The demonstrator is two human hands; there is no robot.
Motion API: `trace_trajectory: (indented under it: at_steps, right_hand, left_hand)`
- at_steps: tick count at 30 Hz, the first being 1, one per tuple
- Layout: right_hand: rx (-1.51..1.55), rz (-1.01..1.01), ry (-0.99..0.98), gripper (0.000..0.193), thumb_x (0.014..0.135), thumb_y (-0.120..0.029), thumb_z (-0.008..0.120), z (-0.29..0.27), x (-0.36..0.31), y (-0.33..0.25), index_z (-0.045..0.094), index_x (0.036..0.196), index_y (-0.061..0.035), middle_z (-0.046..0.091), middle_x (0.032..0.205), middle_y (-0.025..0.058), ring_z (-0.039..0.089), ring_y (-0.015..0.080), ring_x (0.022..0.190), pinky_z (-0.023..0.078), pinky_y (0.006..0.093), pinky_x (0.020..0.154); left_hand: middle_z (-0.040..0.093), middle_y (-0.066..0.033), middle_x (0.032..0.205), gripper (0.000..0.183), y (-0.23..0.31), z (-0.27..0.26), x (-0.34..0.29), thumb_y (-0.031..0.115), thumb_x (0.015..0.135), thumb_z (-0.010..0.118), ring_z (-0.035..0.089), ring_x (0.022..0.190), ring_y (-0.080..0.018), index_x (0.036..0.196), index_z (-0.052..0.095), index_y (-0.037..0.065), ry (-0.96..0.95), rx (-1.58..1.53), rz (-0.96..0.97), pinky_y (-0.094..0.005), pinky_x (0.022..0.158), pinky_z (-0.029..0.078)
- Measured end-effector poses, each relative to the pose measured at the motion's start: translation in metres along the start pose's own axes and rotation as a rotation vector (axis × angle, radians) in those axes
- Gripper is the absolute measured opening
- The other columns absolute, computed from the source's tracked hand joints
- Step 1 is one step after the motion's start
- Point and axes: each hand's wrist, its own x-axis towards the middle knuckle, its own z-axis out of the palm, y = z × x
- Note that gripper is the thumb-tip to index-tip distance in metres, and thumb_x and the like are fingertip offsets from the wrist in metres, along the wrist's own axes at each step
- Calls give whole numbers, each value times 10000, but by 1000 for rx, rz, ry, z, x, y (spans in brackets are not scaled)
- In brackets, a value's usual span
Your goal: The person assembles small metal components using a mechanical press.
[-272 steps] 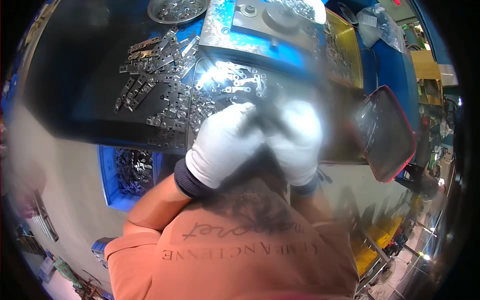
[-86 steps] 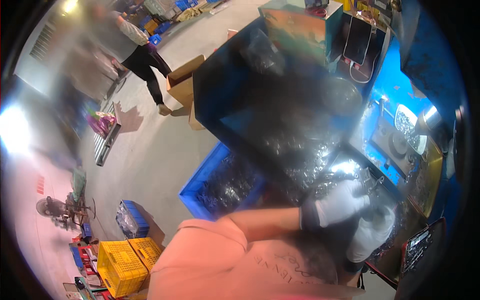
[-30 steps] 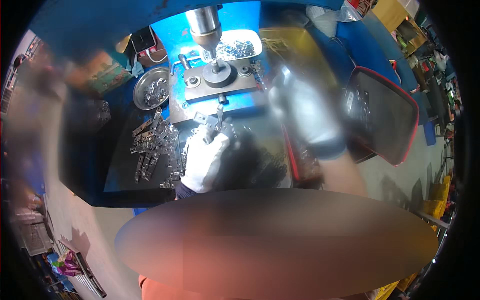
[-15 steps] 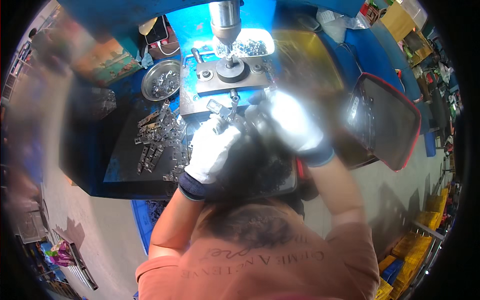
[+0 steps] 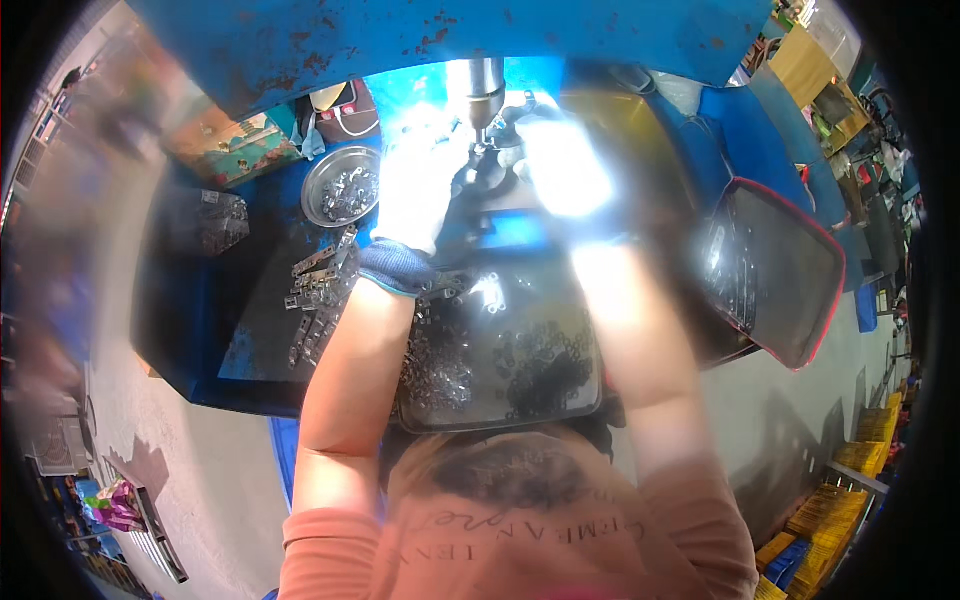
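Both white-gloved hands reach in under the steel spindle [image 5: 476, 90] of a blue machine. At the left of the round dark die [image 5: 487, 178] is my left hand [image 5: 420, 185], its fingers drawn together toward the die. What they hold is lost in the glare. From the other side, my right hand [image 5: 565, 165] comes close to the die and the spindle's tip, its fingers washed out by bright light. Small metal parts [image 5: 435, 370] lie with dark ones in a tray [image 5: 500, 425] before my body. Slim metal brackets [image 5: 318, 290] are heaped beside my left forearm.
A round metal bowl [image 5: 312, 190] of small parts stands left of the machine. To the right are a yellowish tray [image 5: 640, 130] and a red-rimmed dark bin [image 5: 790, 290]. The machine's blue housing [image 5: 450, 40] overhangs the work spot.
Both hands have moved forward from in front of the machine's base to the die. The metal bracket seen in my left hand is now hidden by glare. The view has shifted, and more tray shows.
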Motion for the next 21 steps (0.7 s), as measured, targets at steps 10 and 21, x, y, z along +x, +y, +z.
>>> trace_trajectory:
  at_steps: [10,21]
  right_hand:
    - [-277,55,0,145,825,-41,540,-15,30,23,525,955,22,632,776,143,558,141,435,412,214,357]
    - [-434,165,-48,142,848,-88,546,-8,26,8,602,930,13,644,764,115,539,101,427,389,203,353]
  left_hand:
    - [591,33,757,191,-2,-6,0,276,892,528,525,624,-43,916,579,93,-70,-141,-105,-184,544,391]
    - [606,-8,736,218,-60,-23,23,259,918,467,521,578,-61,932,567,66,-34,460,364,-201,502,408]
